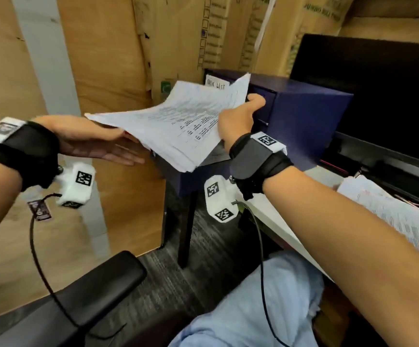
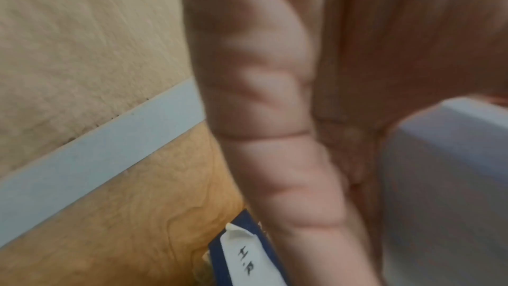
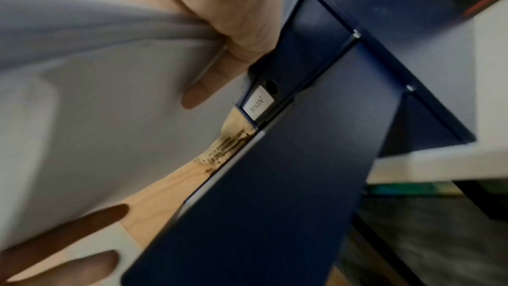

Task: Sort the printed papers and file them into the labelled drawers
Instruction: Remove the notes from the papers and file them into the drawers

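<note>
Right hand [image 1: 238, 118] grips curling paper stack [image 1: 178, 123]; left hand [image 1: 98, 142] flat, supporting stack underside.

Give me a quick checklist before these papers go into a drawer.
1. Right hand grips the papers: ok, thumb on top, fingers under.
2. Left hand supports them: ok, open beneath the left edge.
3. Stack squared: not ok, sheets fan and the far corner curls up.
4. Cabinet within reach: ok, just beyond the right hand.
5. Target drawer open: cannot tell, papers hide the front.
6. Label matches papers: cannot tell, labels and print blurred.
</note>
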{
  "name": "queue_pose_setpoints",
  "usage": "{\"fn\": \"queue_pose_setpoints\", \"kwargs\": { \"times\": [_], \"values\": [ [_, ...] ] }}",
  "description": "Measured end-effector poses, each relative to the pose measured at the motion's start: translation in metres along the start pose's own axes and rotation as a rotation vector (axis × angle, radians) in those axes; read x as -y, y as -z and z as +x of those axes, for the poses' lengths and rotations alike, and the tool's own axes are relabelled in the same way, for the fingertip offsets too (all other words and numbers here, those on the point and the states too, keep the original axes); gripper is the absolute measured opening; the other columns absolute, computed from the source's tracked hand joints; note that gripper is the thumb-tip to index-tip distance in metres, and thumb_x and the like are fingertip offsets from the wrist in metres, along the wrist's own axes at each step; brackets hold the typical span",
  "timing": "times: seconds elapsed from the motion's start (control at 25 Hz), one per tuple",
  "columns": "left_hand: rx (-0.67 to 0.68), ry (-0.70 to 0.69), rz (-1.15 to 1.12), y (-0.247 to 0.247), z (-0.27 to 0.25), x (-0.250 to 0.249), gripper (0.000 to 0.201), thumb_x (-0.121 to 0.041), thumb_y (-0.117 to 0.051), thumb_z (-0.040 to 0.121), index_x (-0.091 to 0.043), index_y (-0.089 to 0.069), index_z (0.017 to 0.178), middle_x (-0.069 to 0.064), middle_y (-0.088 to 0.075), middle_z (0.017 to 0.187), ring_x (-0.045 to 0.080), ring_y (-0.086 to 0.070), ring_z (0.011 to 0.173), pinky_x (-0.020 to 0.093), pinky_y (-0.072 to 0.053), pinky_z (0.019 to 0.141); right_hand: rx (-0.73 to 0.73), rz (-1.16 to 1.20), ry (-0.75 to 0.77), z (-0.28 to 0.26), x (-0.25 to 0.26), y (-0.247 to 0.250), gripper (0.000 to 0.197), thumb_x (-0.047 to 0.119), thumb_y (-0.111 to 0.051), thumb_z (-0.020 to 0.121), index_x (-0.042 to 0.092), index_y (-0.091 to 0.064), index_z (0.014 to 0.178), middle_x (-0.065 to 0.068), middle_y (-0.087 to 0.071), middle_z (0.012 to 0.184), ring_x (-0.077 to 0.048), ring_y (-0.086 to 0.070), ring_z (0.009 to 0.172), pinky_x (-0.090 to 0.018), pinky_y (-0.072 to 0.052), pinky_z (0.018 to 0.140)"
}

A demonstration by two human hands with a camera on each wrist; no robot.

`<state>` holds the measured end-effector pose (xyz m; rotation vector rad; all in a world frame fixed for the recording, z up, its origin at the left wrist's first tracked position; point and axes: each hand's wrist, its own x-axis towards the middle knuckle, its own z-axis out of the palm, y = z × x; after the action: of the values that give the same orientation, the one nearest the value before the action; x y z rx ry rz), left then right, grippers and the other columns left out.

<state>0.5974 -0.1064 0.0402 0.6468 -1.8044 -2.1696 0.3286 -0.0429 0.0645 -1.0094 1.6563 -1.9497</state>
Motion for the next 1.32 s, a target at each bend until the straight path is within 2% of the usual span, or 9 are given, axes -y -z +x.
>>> {"fn": "queue_pose_setpoints", "kwargs": {
  "times": [0.08,0.2,0.28,0.36,0.48,0.72,0.96,1.08,1.32],
  "values": [
    [0.213,-0.060,-0.226,0.001,-0.009,-0.002,0.060,-0.012,-0.056,0.095,0.006,-0.029,0.145,0.038,-0.010,0.149,0.052,-0.017,0.139,0.052,-0.012,0.119,0.087,0.011,-0.096,-0.001,-0.007,0.000,0.033,-0.005,-0.040,0.092,0.019,-0.028,0.111,-0.003,-0.048,0.086,-0.018,-0.049,0.070,-0.025,-0.039,0.056],
    [-0.220,-0.002,0.099,-0.008,-0.014,-0.015,0.076,-0.036,-0.095,0.049,0.004,-0.070,0.108,0.030,-0.062,0.118,0.035,-0.064,0.108,0.029,-0.057,0.082,0.372,-0.319,-0.335,0.001,-0.011,0.003,0.028,-0.002,-0.039,0.098,0.004,-0.052,0.123,-0.018,-0.064,0.113,-0.023,-0.065,0.089,-0.027,-0.052,0.078],
    [-0.444,-0.008,0.119,-0.007,-0.011,-0.022,0.089,-0.034,-0.100,0.025,0.005,-0.069,0.098,0.021,-0.073,0.093,0.021,-0.074,0.080,0.018,-0.057,0.060,0.504,-0.281,-0.463,-0.002,-0.010,0.007,0.016,-0.002,-0.039,0.099,-0.001,-0.054,0.105,-0.018,-0.069,0.081,-0.012,-0.060,0.046,-0.018,-0.048,0.044],
    [-0.570,-0.002,0.045,-0.004,-0.004,-0.031,0.073,-0.020,-0.094,0.046,0.006,-0.060,0.106,0.014,-0.074,0.083,0.014,-0.073,0.070,0.016,-0.055,0.054,0.638,-0.465,-0.478,-0.003,-0.009,0.013,0.014,-0.003,-0.039,0.099,-0.002,-0.052,0.104,-0.011,-0.065,0.063,-0.005,-0.041,0.027,-0.012,-0.030,0.029],
    [-0.710,0.063,-0.019,-0.006,0.010,-0.037,0.018,-0.007,-0.051,0.094,0.005,-0.058,0.106,0.010,-0.075,0.078,0.011,-0.072,0.067,0.016,-0.055,0.052,0.697,-0.478,-0.554,0.001,-0.003,0.023,0.022,0.001,-0.041,0.100,-0.001,-0.045,0.122,-0.007,-0.067,0.064,-0.004,-0.036,0.026,-0.009,-0.022,0.028],
    [-0.790,0.102,-0.039,-0.003,0.047,-0.039,0.013,-0.005,-0.046,0.098,0.000,-0.057,0.094,0.008,-0.073,0.073,0.010,-0.071,0.061,0.019,-0.057,0.054,0.500,-0.178,-0.632,0.010,-0.015,0.037,0.031,-0.002,-0.031,0.102,-0.005,-0.042,0.131,-0.016,-0.059,0.085,-0.002,-0.035,0.023,-0.009,-0.022,0.026],
    [-0.911,0.108,0.041,0.008,0.077,-0.036,0.016,-0.002,-0.044,0.099,0.000,-0.051,0.085,0.006,-0.059,0.097,0.007,-0.066,0.051,0.018,-0.054,0.052,0.503,-0.949,-0.046,0.022,-0.019,0.041,0.013,0.010,-0.046,0.093,0.006,-0.050,0.081,-0.006,-0.054,0.067,-0.015,-0.050,0.047,-0.021,-0.034,0.041],
    [-0.934,0.110,0.093,0.006,0.080,-0.043,0.017,0.000,-0.044,0.099,0.001,-0.049,0.082,0.008,-0.058,0.089,0.010,-0.065,0.049,0.018,-0.053,0.047,0.532,-1.365,0.156,0.023,-0.026,0.045,0.021,0.025,-0.048,0.095,0.009,-0.043,0.082,-0.005,-0.048,0.082,-0.026,-0.051,0.073,-0.029,-0.040,0.061],
    [-0.859,0.173,0.412,-0.014,0.108,-0.037,0.010,-0.002,-0.056,0.094,0.007,-0.056,0.090,0.017,-0.067,0.083,0.012,-0.067,0.049,0.026,-0.058,0.061,0.482,-1.246,0.381,0.025,-0.033,0.041,0.034,0.040,-0.044,0.096,0.014,-0.053,0.076,-0.003,-0.053,0.081,-0.030,-0.054,0.078,-0.032,-0.042,0.066]
  ]
}}
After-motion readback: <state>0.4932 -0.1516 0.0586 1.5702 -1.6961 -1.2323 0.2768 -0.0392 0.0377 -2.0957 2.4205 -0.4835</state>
